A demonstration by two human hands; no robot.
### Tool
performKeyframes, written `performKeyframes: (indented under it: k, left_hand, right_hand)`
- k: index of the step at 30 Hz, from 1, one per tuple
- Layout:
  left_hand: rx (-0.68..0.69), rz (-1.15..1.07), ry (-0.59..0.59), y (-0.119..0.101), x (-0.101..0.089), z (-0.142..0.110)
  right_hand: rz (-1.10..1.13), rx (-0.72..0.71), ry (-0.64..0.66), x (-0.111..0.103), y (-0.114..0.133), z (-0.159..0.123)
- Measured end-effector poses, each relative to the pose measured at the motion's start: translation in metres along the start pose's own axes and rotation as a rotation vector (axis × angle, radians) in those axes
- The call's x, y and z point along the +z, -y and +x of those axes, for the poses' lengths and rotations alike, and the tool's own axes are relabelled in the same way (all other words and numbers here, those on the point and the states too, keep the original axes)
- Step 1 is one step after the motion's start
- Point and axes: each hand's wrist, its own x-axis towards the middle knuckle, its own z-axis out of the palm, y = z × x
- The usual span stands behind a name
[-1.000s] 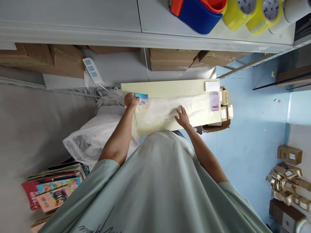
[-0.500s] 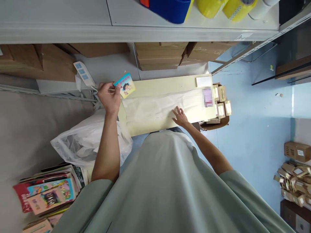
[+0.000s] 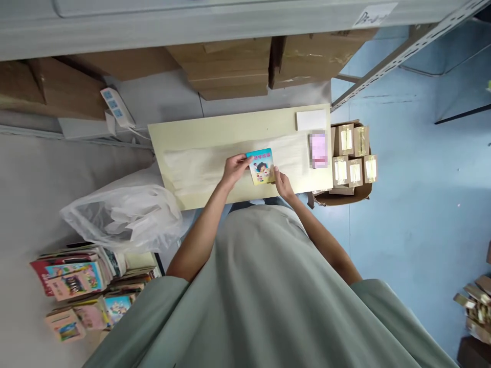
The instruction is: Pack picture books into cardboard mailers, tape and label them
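Observation:
A small picture book [image 3: 262, 166] with a blue and yellow cover is held up between both hands, above the pale board [image 3: 215, 120]. My left hand [image 3: 235, 170] pinches its left edge near the top. At the lower right edge, my right hand [image 3: 283, 184] grips it with the thumb on the cover. Beneath the book lies a long white sheet [image 3: 195, 171], spread along the board. A pixelated purple item [image 3: 318, 149] and a white pad or stack [image 3: 310, 120] lie at the board's right end.
A carton of small boxes [image 3: 355, 197] stands right of the board. On the left are a clear plastic bag [image 3: 126, 214] of white material and piled books [image 3: 74, 283]. A grey shelf [image 3: 192, 23], cardboard boxes [image 3: 230, 66] and a power strip [image 3: 118, 108] are along the far side.
My left hand has brought the book rightward from the board's left end to its middle. My right hand has left the white sheet and taken hold of the book too. The view has shifted.

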Motion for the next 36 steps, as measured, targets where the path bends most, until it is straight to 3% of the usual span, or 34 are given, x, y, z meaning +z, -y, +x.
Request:
performKeyframes:
  k: [5, 11, 18, 23, 30, 36]
  left_hand:
    - [-0.072, 0.026, -0.027, 0.019, 0.061, 0.028]
    - [-0.151, 0.101, -0.091, 0.035, 0.096, 0.061]
    - [-0.164, 0.215, -0.211, 0.052, 0.102, 0.077]
    - [-0.111, 0.181, -0.241, 0.064, 0.099, 0.08]
    - [-0.111, 0.047, -0.228, 0.073, 0.095, 0.086]
    - [-0.077, 0.039, -0.209, 0.076, 0.093, 0.086]
  right_hand:
    - [-0.085, 0.09, -0.05, -0.042, -0.03, -0.009]
    - [-0.269, 0.149, -0.085, -0.067, -0.052, 0.014]
    - [-0.306, 0.177, -0.076, -0.064, -0.054, 0.032]
    - [-0.278, 0.135, -0.111, -0.071, -0.058, 0.02]
    - [-0.3, 0.216, -0.365, -0.1, -0.075, -0.021]
    - [-0.234, 0.31, -0.453, -0.103, -0.083, -0.015]
